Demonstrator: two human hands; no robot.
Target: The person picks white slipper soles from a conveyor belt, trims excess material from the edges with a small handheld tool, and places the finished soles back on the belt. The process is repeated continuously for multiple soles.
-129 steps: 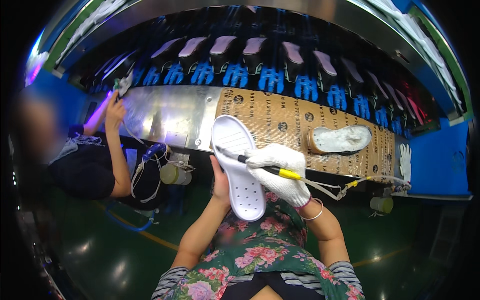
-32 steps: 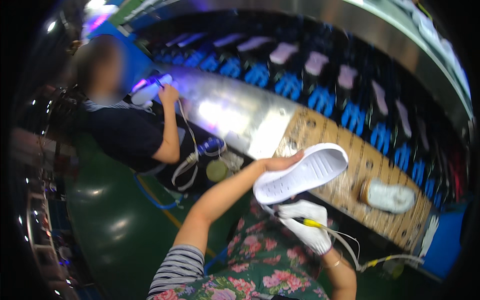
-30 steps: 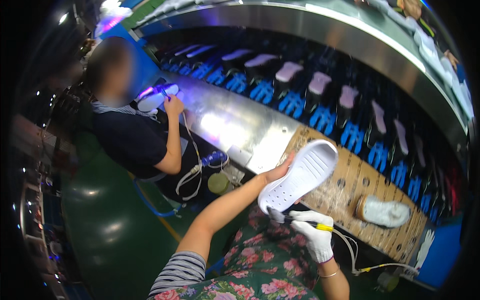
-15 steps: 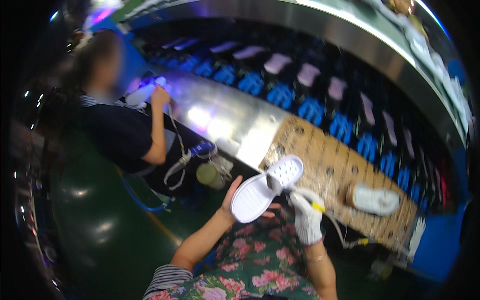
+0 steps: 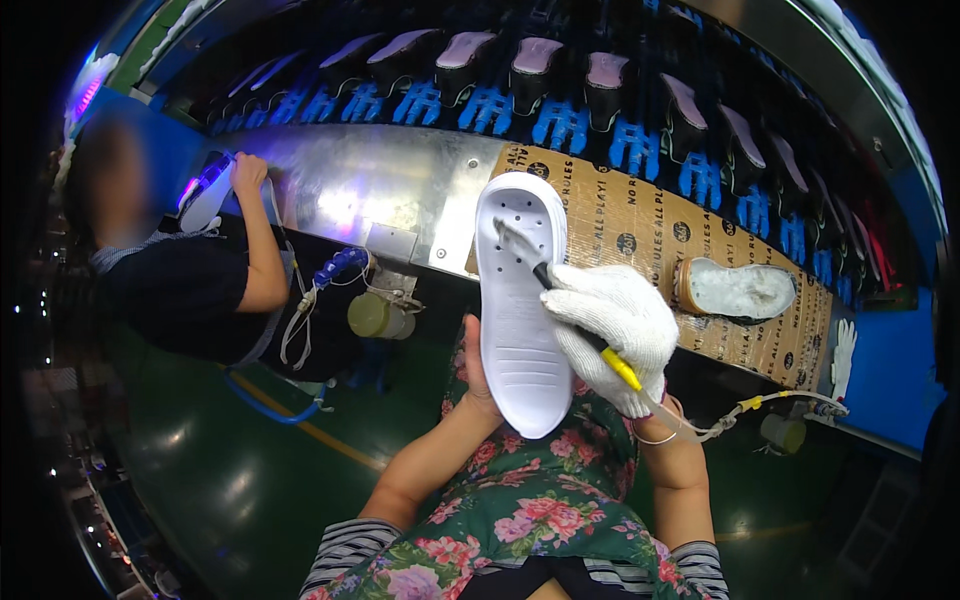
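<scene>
A white shoe sole, with a raised rim and small holes in its forefoot, stands nearly upright in the middle with its inner face toward me. My bare left hand grips its left edge; most of the fingers are hidden behind it. My right hand, in a white knit glove, is closed round a thin brush with a dark neck. The brush tip lies over the holed forefoot. From the brush's yellow fitting, a clear tube runs off to the right.
A cardboard-covered bench lies ahead, holding a shoe sole with a whitish inside. Dark lasts with pale pink bottoms and blue holders line up behind. At left, a co-worker handles another shoe part. A white glove hangs at the right.
The sole has swung from a rightward lean to nearly upright. My right hand and the brush have moved from beside its middle up over the forefoot. The whole view has shifted.
</scene>
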